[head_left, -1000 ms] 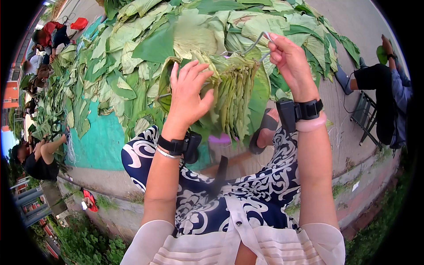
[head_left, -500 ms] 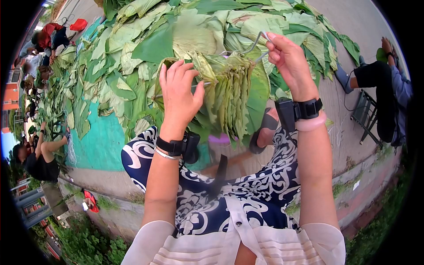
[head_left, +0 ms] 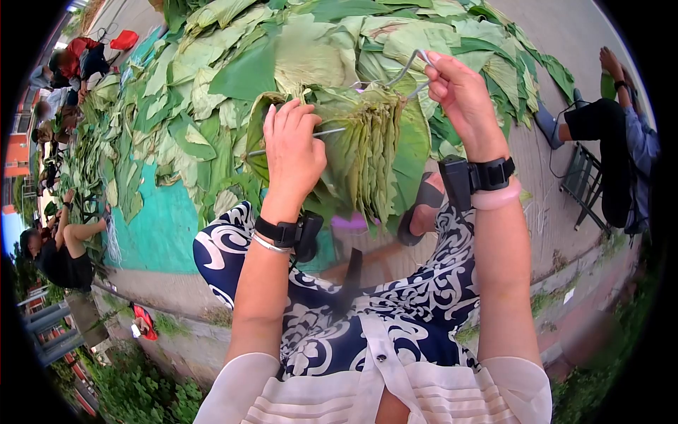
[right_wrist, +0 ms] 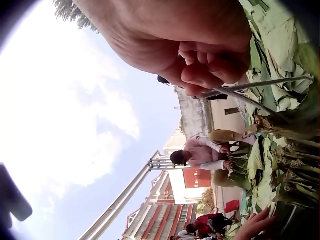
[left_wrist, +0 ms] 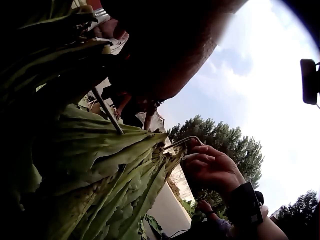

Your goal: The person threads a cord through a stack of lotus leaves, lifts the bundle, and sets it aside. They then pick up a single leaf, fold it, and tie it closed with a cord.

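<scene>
My right hand (head_left: 459,102) pinches the bent end of a thin metal rod (head_left: 409,68) between thumb and fingers. In the right wrist view, two lengths of rod (right_wrist: 260,84) run from those fingers toward the leaves. A bundle of large green leaves (head_left: 371,159), gathered in tight folds, hangs between my hands. Left of the folds, a straight length of rod (head_left: 330,132) shows and passes behind my left hand (head_left: 293,152). That hand bends its fingers over the rod beside a loose leaf (head_left: 258,124); its palm side is hidden, so I cannot tell whether it grips.
A broad heap of leaves (head_left: 311,60) covers the ground ahead, with a green sheet (head_left: 152,226) at its left. My sandalled foot (head_left: 424,212) stands below the bundle. A person sits on the right by a folding stool (head_left: 586,187); several people sit far left.
My left hand has moved left from over the folded leaves, and its spread fingers have drawn together and bent. More of the rod now shows. My right hand keeps its place.
</scene>
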Available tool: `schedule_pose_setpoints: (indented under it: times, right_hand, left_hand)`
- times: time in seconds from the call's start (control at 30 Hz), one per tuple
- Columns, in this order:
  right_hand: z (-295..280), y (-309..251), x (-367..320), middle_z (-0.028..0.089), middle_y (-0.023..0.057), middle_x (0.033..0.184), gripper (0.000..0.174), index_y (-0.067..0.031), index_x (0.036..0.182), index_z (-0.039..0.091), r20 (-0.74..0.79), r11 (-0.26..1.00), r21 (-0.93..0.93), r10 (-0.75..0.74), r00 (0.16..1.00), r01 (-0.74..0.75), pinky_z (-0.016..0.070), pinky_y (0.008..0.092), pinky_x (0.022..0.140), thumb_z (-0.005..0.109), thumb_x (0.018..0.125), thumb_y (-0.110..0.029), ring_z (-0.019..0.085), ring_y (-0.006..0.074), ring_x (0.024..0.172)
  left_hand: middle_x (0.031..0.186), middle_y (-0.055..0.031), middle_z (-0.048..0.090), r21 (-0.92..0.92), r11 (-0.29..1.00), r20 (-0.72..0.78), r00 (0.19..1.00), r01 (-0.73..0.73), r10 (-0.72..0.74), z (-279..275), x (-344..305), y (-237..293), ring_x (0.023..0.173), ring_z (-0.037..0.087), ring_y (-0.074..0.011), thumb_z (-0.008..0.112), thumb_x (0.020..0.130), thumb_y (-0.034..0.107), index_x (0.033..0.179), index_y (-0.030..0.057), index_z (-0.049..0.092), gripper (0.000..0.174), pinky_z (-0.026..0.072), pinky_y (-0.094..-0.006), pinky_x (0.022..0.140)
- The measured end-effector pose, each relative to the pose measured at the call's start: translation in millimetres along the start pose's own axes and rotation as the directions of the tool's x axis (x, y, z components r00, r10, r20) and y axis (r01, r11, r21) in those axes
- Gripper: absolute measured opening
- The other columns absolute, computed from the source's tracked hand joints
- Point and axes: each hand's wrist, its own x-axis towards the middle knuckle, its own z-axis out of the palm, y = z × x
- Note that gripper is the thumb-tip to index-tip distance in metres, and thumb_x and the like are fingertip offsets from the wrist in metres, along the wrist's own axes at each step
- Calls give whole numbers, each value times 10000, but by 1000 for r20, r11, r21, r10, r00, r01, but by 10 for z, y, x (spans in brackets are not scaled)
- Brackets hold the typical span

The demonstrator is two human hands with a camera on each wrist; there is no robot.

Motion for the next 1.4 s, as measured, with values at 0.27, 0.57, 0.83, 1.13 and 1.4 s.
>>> schedule_pose_setpoints:
  times: [0.27, 0.57, 0.83, 1.13, 1.4]
  right_hand:
    - [4, 15, 0, 556, -12, 766, 174, -10, 1026, 599, 2, 1000, 1, -3, 1000, 3, 329, 188, 529, 596, 931, -156, 414, 44, 568]
    - [20, 18, -1, 556, -14, 766, 172, -11, 1017, 602, 5, 1000, -8, 3, 1000, -3, 330, 186, 529, 600, 929, -160, 412, 42, 571]
    - [3, 27, 3, 558, -9, 772, 175, -6, 1016, 604, 4, 1000, 2, -8, 1000, 8, 330, 186, 526, 600, 930, -158, 417, 48, 579]
    - [-6, 23, 13, 563, -8, 764, 174, -4, 1020, 609, -6, 1000, -1, -4, 1000, 4, 335, 182, 519, 600, 928, -151, 422, 49, 568]
    - [-11, 39, 26, 568, -9, 762, 182, -2, 1033, 614, -3, 1000, -3, -1, 1000, 1, 338, 183, 520, 603, 926, -149, 423, 47, 567]
  left_hand:
    - [1160, -81, 599, -55, 998, 7, 1000, -23, 23, -6, 13, 77, 1228, 473, -291, 673, 743, 113, 1016, 66, 615, 282, 228, -502, 1114]
    - [1176, -94, 575, -117, 990, 36, 996, -75, 80, 139, 50, 181, 1231, 455, -293, 742, 720, 158, 1061, 59, 613, 377, 230, -523, 1111]
    - [1124, -75, 607, -97, 992, 47, 995, -80, 84, 136, 59, 161, 1210, 484, -289, 700, 743, 108, 998, 59, 608, 276, 268, -500, 1093]
    - [1135, -105, 593, 19, 1000, -41, 999, -2, 3, 55, 35, 13, 1193, 494, -297, 593, 692, 34, 939, 49, 583, 248, 282, -493, 1089]
    - [1177, -128, 559, 19, 1000, -23, 999, -25, 26, 64, 16, 1, 1188, 481, -310, 570, 696, 10, 921, 44, 610, 231, 296, -488, 1086]
